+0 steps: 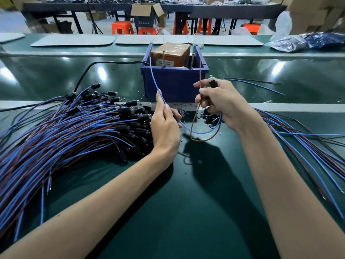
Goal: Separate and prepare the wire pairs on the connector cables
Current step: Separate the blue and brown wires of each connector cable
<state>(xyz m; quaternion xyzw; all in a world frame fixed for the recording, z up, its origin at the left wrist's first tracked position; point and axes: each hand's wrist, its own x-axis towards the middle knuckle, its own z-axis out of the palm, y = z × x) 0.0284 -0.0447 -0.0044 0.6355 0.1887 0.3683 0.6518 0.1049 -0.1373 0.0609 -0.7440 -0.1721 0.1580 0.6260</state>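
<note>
My left hand (165,126) pinches a blue wire (153,79) that arcs up to the blue bin. My right hand (218,101) grips a black connector with a clear bulb tip (212,81) and pinches the brown wire (200,71) of the same cable, which rises toward the bin. Both wires sag in loops (201,135) between my hands above the green table. A big heap of blue and brown cables with black connectors (84,128) lies to the left, under my left wrist.
A blue bin (173,85) holding an orange box (170,53) with two upright metal pins stands just behind my hands. More cables (298,139) fan out at right. A black cord (87,70) runs to the bin. Small insulation bits dot the table.
</note>
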